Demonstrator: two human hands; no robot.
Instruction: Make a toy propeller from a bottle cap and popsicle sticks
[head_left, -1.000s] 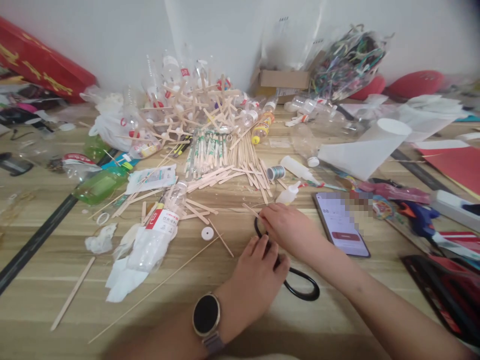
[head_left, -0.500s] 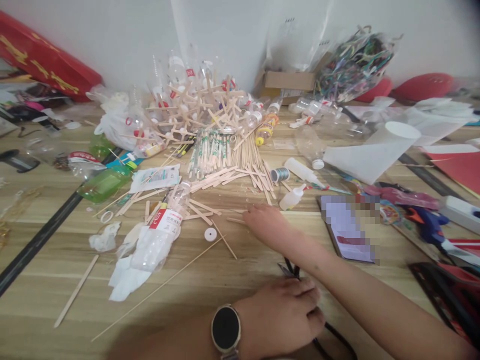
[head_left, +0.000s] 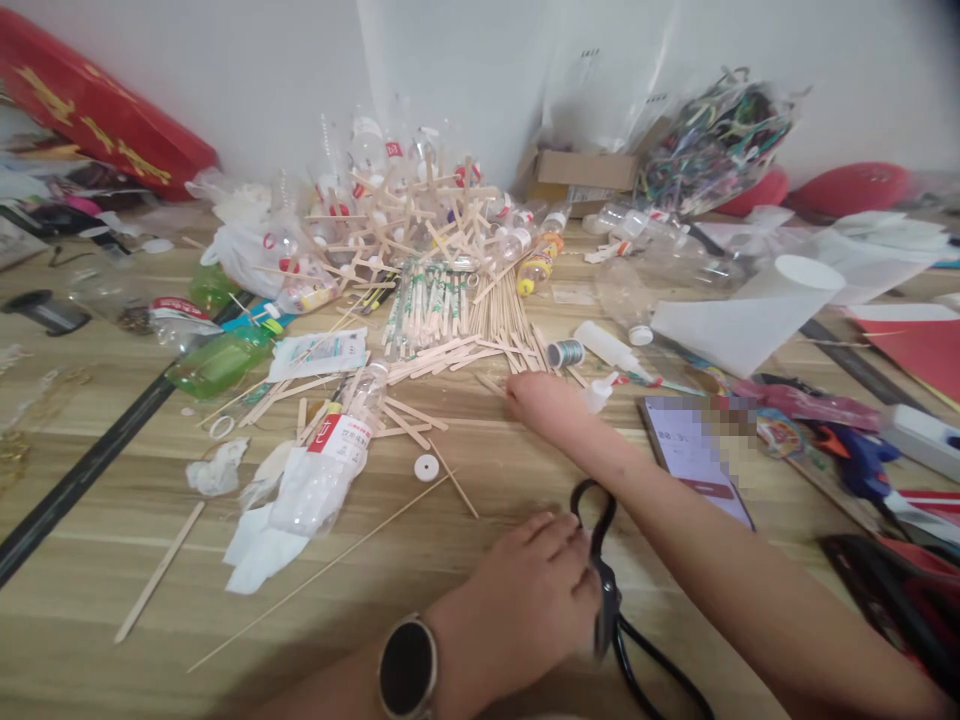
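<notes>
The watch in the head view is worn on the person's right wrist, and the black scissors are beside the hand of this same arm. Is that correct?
Not entirely: the head view shows the watch on the person's left wrist, not the right. The rest is correct: the black scissors are beside the left hand.

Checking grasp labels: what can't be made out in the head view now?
Head view:
Right hand: fingertips and any grip on the stick, hidden by the hand's back.
Left hand: palm, hidden by its back.
Black looped tool: lower loop, cut off by bottom edge.
Phone: part of screen, pixelated.
</notes>
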